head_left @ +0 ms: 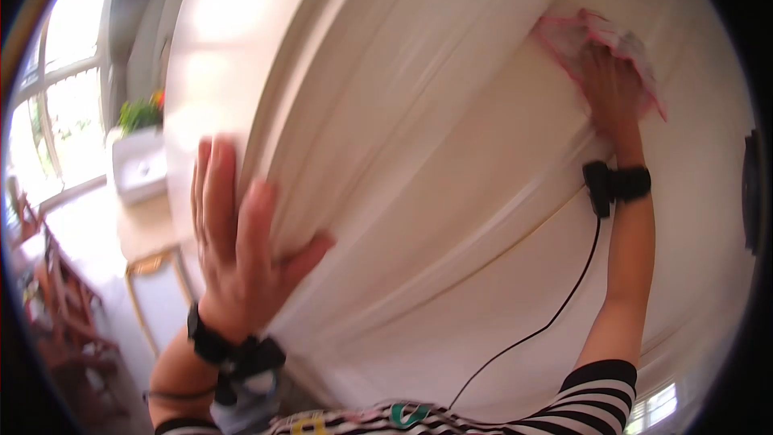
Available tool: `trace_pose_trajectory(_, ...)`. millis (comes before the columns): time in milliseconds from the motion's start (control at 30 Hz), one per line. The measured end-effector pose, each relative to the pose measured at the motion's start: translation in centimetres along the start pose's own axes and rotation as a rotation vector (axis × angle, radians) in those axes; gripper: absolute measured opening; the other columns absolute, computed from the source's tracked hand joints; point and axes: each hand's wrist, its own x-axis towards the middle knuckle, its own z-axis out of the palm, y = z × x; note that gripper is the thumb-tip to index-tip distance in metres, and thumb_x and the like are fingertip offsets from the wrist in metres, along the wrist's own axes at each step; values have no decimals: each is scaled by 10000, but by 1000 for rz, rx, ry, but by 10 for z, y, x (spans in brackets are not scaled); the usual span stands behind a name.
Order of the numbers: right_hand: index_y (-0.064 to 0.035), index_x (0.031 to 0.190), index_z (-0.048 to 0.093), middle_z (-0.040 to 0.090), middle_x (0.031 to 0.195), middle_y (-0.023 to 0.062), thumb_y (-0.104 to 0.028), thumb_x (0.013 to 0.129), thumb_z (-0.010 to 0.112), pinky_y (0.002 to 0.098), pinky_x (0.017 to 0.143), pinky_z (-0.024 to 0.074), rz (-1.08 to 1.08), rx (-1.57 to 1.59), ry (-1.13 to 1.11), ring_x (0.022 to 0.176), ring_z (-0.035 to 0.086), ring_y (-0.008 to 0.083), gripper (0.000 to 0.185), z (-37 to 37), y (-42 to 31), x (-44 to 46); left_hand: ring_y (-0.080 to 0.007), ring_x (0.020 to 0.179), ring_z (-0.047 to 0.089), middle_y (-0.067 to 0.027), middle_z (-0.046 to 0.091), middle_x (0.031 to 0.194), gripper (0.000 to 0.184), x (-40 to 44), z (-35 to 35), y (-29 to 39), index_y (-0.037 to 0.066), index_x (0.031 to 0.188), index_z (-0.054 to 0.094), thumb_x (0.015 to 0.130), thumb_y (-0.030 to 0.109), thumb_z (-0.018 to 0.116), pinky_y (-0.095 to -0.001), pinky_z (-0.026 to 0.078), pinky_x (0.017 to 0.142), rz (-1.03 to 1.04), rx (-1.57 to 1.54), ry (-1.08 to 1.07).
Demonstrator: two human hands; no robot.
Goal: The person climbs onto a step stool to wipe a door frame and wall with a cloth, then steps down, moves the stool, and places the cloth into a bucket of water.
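Observation:
My right hand (613, 97) is stretched up at the upper right and presses a pale cloth with a pink edge (568, 36) against a cream-white door panel (451, 185). The cloth spreads out around the fingers, and part of it is hidden under the hand. At the left, my left hand (241, 234) is open against the door near its edge, thumb and fingers apart, with nothing held in it. Both wrists carry black strap-on devices, and a black cable (547, 326) hangs from the right one. The picture is somewhat blurred.
Past the door's edge at the left are a bright window (68, 105), a white basin-like box (138, 165) with a green plant (141, 115) behind it, and brown wooden furniture (68, 290). A dark object (750, 193) shows at the far right.

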Motion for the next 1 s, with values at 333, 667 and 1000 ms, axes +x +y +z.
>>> trace_pose_trajectory(333,-75,1154,479,505,1137,178,-273,832,513,357,864,411,436,1899,-759,1029,500,302,379,-205,-346,-261,-299,1152,378,-184,354,1277,1010,10,-1,3,-17,1326,244,583,370,809,-403,351,936,56,249,62)
trace_pose_trajectory(667,-128,1226,441,549,714,84,-125,798,470,374,541,480,-20,693,-364,591,557,204,429,-114,-116,-332,-303,1140,383,-174,350,1257,977,16,37,11,-1,1304,256,588,377,804,-416,365,929,166,209,-104)
trace_pose_trajectory(1000,-141,1196,483,588,874,109,-154,803,481,366,579,479,153,813,-368,713,588,240,392,-127,-137,-360,-308,1129,387,-164,345,1236,944,24,46,1,16,1282,268,592,385,798,-429,379,922,228,209,-163)
